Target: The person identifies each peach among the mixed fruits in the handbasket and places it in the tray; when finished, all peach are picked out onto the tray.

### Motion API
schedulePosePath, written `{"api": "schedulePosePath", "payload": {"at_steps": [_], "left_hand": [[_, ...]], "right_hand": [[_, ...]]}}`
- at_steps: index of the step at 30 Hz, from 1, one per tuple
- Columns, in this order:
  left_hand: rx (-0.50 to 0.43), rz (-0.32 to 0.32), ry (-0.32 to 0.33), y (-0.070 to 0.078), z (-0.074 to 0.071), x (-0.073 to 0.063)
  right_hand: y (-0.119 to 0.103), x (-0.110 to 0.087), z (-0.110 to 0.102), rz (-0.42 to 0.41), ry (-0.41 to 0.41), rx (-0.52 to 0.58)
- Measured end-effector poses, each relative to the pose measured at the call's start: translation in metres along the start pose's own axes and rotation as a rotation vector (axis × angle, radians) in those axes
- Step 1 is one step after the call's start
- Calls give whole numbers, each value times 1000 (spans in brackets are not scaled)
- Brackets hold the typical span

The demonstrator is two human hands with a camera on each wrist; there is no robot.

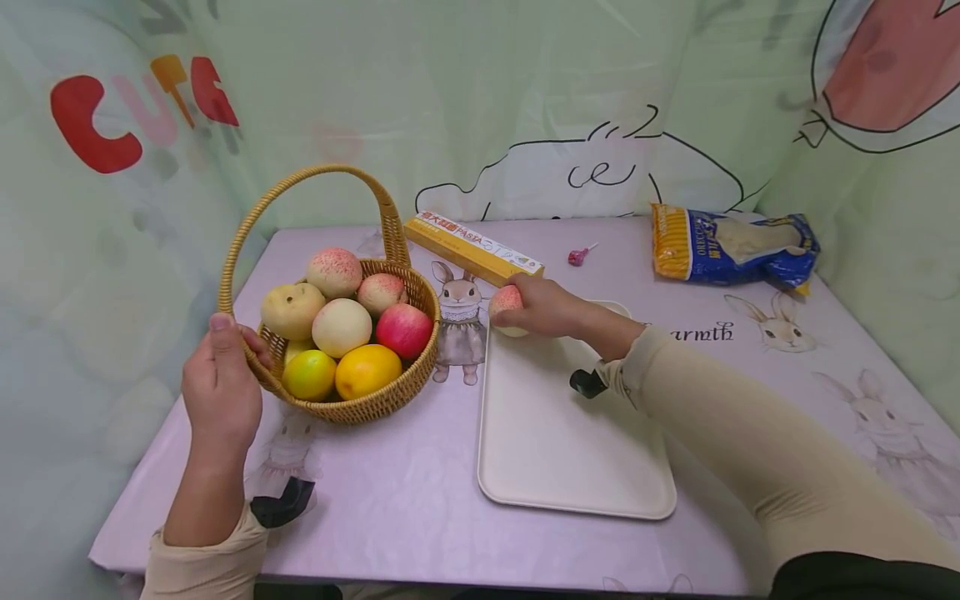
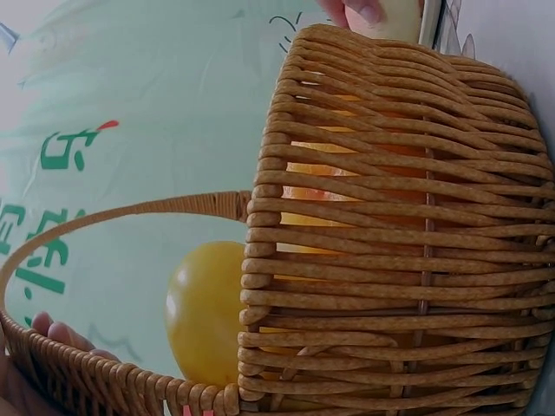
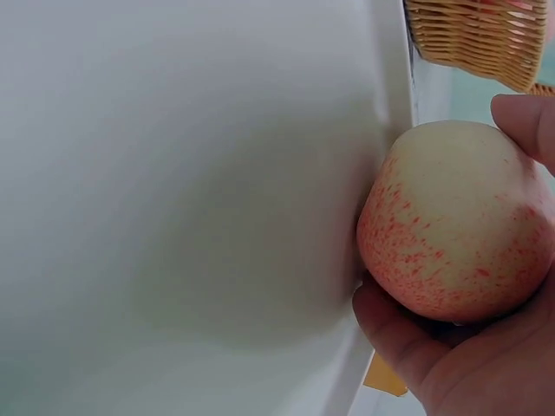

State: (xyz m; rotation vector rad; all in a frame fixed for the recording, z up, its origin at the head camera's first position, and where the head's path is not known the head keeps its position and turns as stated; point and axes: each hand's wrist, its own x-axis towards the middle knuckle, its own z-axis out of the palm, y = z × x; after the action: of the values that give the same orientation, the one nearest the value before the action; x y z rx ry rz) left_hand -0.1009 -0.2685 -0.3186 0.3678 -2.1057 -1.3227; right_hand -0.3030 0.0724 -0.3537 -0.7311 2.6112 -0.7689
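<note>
My left hand (image 1: 225,379) grips the basket (image 1: 408,385), right hand (image 1: 543,307) pinches the peach (image 1: 503,302); freed on the tray (image 1: 570,450) rim, it could roll.

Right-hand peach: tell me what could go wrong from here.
The peach is round and held at the edge of the tray; if the right hand lets go there, it could roll off. The basket is heaped high, so a tug by the left hand might tip fruit out.
</note>
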Motion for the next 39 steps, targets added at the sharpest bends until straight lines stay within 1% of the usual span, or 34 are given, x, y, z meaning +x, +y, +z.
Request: {"api": "schedulePosePath", "payload": {"at_steps": [8, 11, 21, 27, 30, 39], "left_hand": [[-7, 5, -7, -1, 0, 0], [-2, -3, -9, -2, -1, 0], [6, -20, -16, 0, -1, -1], [11, -24, -19, 1, -1, -1], [11, -26, -20, 0, -2, -1], [9, -20, -18, -1, -2, 0]], "right_hand": [[-1, 0, 1, 30, -7, 23], [-3, -1, 1, 34, -8, 25], [-7, 0, 1, 30, -11, 22], [-9, -2, -4, -3, 7, 7], [-13, -3, -7, -18, 15, 3], [-36, -9, -14, -50, 5, 64]]}}
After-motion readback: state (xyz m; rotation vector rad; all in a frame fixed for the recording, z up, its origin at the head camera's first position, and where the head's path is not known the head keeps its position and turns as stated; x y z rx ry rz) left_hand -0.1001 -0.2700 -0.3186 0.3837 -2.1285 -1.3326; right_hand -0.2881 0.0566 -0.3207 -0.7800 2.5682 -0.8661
